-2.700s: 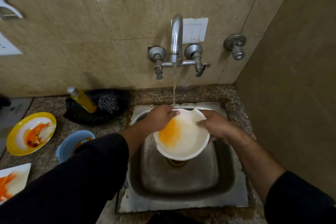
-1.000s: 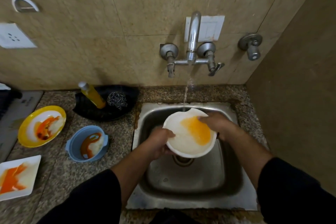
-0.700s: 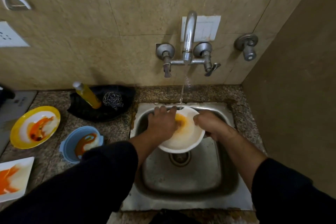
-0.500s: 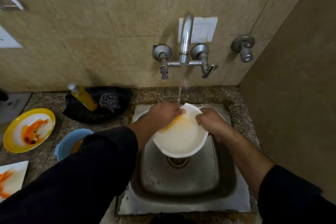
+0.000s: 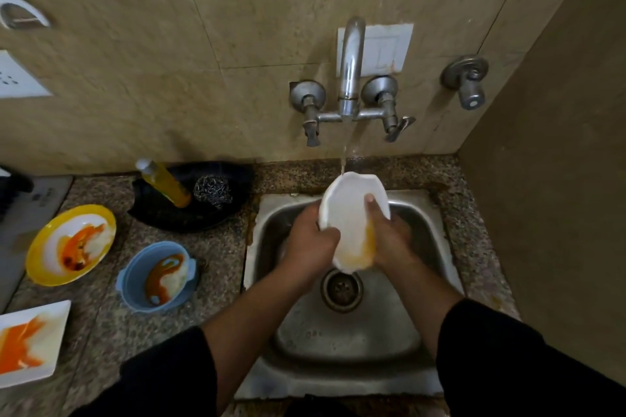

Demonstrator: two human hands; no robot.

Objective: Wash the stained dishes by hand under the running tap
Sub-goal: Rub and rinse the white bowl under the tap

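I hold a white bowl (image 5: 345, 213) tilted steeply over the steel sink (image 5: 345, 342), its far rim under the stream from the tap (image 5: 350, 71). Orange residue pools at the bowl's low near edge. My left hand (image 5: 310, 240) grips the bowl's left rim. My right hand (image 5: 389, 237) grips the right rim, thumb inside. On the counter to the left wait a stained yellow plate (image 5: 44, 247), a stained blue bowl (image 5: 135, 274) and a stained white square plate (image 5: 54, 318).
A black tray (image 5: 216, 217) behind the blue bowl carries a yellow soap bottle (image 5: 166, 183) and a steel scourer (image 5: 211, 189). A wall stands close on the right (image 5: 548, 213). A second valve (image 5: 469, 85) juts from the tiled back wall.
The bowl has gone from lying fairly flat to tilted steeply on edge. My left hand shifted from rubbing inside it to gripping its left rim; the orange stain has run down to the near edge.
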